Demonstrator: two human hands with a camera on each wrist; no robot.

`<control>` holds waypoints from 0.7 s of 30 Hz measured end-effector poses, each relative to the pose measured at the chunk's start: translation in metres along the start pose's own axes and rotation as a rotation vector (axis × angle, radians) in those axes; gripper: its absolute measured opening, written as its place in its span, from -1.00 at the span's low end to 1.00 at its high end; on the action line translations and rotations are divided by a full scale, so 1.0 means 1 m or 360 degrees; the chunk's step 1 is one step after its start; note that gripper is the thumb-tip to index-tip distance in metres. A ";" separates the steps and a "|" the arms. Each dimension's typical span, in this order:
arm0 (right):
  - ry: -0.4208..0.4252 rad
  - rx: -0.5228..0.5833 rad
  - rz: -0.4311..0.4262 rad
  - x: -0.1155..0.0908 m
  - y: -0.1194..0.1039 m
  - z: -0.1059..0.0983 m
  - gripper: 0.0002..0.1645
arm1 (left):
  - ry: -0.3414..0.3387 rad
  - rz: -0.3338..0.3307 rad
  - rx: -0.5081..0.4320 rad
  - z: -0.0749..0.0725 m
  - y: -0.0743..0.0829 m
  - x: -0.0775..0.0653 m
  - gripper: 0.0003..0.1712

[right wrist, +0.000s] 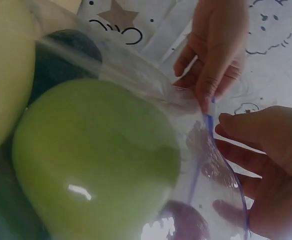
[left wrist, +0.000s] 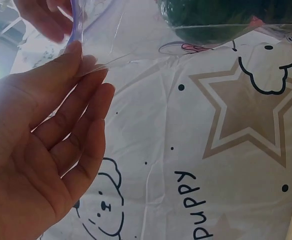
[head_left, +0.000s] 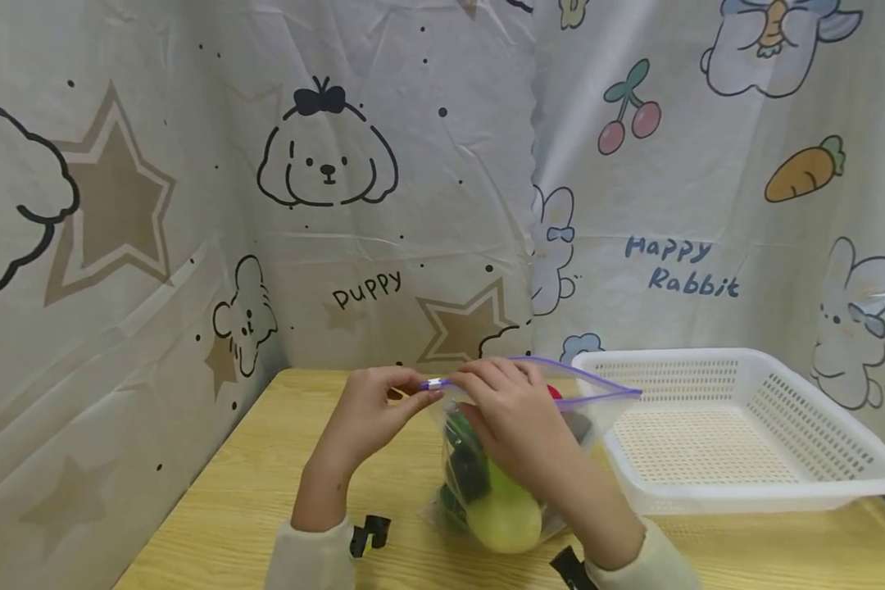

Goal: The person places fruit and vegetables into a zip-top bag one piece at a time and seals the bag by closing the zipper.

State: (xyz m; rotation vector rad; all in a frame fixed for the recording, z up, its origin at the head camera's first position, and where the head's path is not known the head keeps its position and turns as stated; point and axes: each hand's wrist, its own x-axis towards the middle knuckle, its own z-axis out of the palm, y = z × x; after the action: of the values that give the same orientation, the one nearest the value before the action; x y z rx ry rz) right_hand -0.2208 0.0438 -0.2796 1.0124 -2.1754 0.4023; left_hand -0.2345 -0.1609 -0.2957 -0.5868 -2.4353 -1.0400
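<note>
A clear zip bag point(head_left: 453, 483) with a purple zip edge stands upright on the table, filled with toy-like produce. A pale green gourd-shaped piece point(head_left: 505, 512) sits in front, dark green pieces point(head_left: 468, 467) are beside it, and something red point(head_left: 555, 392) shows at the mouth. My left hand point(head_left: 372, 414) pinches the bag's top left corner between thumb and index finger, beside a white slider point(head_left: 434, 383). Right against the slider, my right hand point(head_left: 516, 418) holds the zip edge, its fingers reaching past the rim. To the right of it the mouth gapes.
A white perforated plastic basket point(head_left: 745, 492) stands at the right, just behind the bag. The wood-grain table point(head_left: 221, 500) extends to the left. Printed cloth point(head_left: 383, 238) hangs around the back and sides. Black straps point(head_left: 369, 536) sit at the wrists.
</note>
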 end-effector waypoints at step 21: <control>0.0072 -0.0199 0.0022 0.021 -0.007 0.029 -0.92 | 0.0062 0.0205 0.0041 -0.006 -0.008 -0.003 -0.93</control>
State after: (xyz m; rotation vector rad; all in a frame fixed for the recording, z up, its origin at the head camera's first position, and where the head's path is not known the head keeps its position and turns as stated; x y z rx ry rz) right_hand -0.2385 0.0123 -0.2850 0.9118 -2.1399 0.2884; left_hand -0.2352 -0.1713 -0.2979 -0.6981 -2.3399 -0.9574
